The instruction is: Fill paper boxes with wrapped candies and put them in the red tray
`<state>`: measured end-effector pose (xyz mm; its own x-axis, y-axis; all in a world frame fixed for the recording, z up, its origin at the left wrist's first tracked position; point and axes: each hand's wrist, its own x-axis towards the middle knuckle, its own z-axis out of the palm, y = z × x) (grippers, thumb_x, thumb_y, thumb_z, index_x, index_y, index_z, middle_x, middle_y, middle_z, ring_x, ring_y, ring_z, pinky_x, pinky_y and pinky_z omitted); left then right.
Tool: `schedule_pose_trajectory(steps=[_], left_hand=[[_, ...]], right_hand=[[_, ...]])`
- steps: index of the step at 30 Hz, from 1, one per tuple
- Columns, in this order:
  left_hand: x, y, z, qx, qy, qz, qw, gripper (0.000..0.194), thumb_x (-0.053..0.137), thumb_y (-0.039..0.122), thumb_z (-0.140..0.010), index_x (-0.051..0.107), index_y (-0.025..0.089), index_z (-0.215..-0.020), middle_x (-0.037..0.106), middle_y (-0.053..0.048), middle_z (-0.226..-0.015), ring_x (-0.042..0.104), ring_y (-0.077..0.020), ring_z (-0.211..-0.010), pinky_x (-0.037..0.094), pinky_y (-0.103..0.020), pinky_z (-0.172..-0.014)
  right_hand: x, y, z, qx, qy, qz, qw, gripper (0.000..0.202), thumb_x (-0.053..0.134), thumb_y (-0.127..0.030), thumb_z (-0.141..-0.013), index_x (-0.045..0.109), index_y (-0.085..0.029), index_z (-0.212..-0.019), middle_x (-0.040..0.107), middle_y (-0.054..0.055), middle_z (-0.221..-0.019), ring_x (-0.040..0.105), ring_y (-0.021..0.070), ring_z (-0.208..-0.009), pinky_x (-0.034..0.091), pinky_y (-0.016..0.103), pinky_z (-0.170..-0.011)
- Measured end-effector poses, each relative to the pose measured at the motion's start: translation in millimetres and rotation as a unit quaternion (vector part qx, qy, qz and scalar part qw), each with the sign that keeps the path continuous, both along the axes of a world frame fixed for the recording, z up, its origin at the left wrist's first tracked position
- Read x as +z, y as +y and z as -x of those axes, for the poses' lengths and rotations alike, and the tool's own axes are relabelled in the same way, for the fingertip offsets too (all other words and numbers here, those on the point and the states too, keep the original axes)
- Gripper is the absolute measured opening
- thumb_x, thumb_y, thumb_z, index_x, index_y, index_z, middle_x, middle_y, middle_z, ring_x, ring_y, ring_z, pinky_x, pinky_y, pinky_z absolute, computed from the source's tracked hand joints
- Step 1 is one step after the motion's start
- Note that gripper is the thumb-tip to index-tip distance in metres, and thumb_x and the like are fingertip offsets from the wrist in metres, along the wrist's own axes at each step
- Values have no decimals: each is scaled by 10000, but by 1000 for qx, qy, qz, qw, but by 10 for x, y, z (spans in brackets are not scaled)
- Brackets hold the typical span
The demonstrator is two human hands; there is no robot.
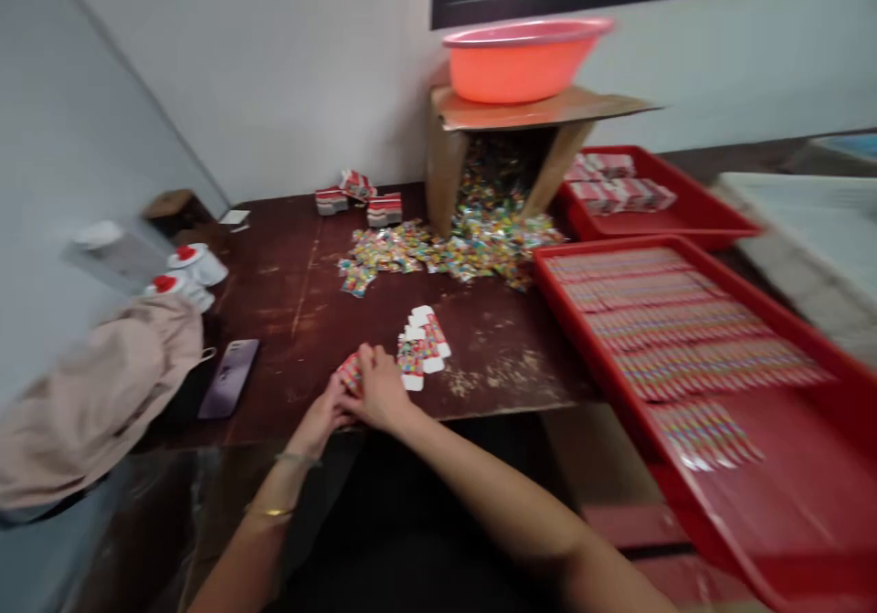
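Note:
Near the front edge of the dark red table (274, 302), my left hand (327, 414) and my right hand (378, 385) meet around a small red patterned box (350, 374). The left fingers wrap its lower side, and the right fingers press on its right side. Just right of my hands lie several flat, overlapping printed cartons (423, 343) with white flaps. Beyond them, small colourful wrapped packets (472, 243) spread out from the opening of a cardboard box (444, 161).
A red tray (774, 503) with rows of packs stands at the right, another red tray (713, 216) behind it. A pink basin (521, 69) tops the cardboard box. At left are a phone (229, 378), cloth (102, 394) and white bottles (202, 266). Carton stacks (385, 210) sit at the back.

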<state>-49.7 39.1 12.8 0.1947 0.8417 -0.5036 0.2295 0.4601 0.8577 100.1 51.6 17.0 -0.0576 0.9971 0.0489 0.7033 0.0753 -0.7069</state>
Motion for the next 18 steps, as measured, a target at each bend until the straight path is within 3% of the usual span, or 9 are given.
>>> schedule_pose_trajectory(steps=[1, 3, 7, 10, 12, 14, 16, 18], left_hand=[[11, -24, 66, 17, -36, 45, 998, 716, 301, 689, -838, 591, 125, -1171, 681, -149, -1028, 655, -224, -884, 514, -325, -735], [0, 4, 230, 33, -37, 76, 996, 664, 406, 665, -815, 621, 110, -1109, 669, -164, -1059, 655, -231, -884, 529, -331, -726], [-95, 228, 469, 111, 84, -18, 990, 589, 534, 603, -753, 617, 127, -1090, 662, -87, -930, 633, -176, -712, 523, -263, -566], [-150, 334, 434, 99, 81, -57, 990, 587, 590, 613, -688, 618, 178, -1081, 656, -48, -924, 632, -182, -724, 545, -271, -574], [-177, 335, 318, 71, 96, -78, 990, 593, 631, 621, -634, 630, 203, -1053, 665, -38, -921, 638, -201, -751, 557, -279, -585], [-196, 301, 162, 38, 115, -92, 988, 608, 672, 622, -578, 644, 213, -1027, 681, -39, -913, 649, -224, -775, 566, -290, -600], [-195, 257, -10, 10, 122, -94, 988, 627, 698, 624, -533, 655, 214, -1005, 697, -46, -907, 663, -245, -795, 573, -301, -623], [-163, 223, -178, -4, 116, -96, 989, 637, 707, 633, -510, 660, 213, -987, 710, -52, -908, 674, -260, -803, 577, -313, -640]], right_hand=[[-1, -36, 34, 31, -42, 5, 999, 1014, 823, -475, -537, 349, -138, -1368, 428, 228, -1363, 470, 378, -1148, 366, 516, -940], [-24, -78, 71, 57, -87, 5, 995, 1097, 846, -446, -507, 283, -139, -1396, 399, 241, -1359, 442, 400, -1143, 346, 565, -933], [-9, -176, 4, 75, -56, -20, 995, 1004, 800, -445, -558, 295, -188, -1387, 445, 181, -1298, 449, 382, -1113, 351, 563, -936], [171, -385, -318, 75, 33, -48, 995, 1055, 765, -479, -565, 227, -216, -1434, 427, 153, -1334, 439, 353, -1171, 380, 494, -963], [352, -629, -827, 50, 76, -94, 991, 1086, 752, -466, -585, 157, -239, -1465, 371, 137, -1402, 396, 313, -1256, 364, 423, -1016], [525, -976, -1620, -33, 74, -138, 987, 967, 700, -396, -660, 177, -261, -1462, 347, 113, -1438, 377, 278, -1291, 322, 397, -1061], [633, -1411, -2613, -195, 35, -144, 970, 852, 614, -401, -747, 181, -250, -1465, 305, 118, -1475, 343, 284, -1323, 286, 431, -1079], [642, -1877, -3616, -340, -43, -103, 934, 879, 619, -427, -724, 220, -165, -1462, 351, 182, -1440, 343, 343, -1310, 258, 493, -1074]])
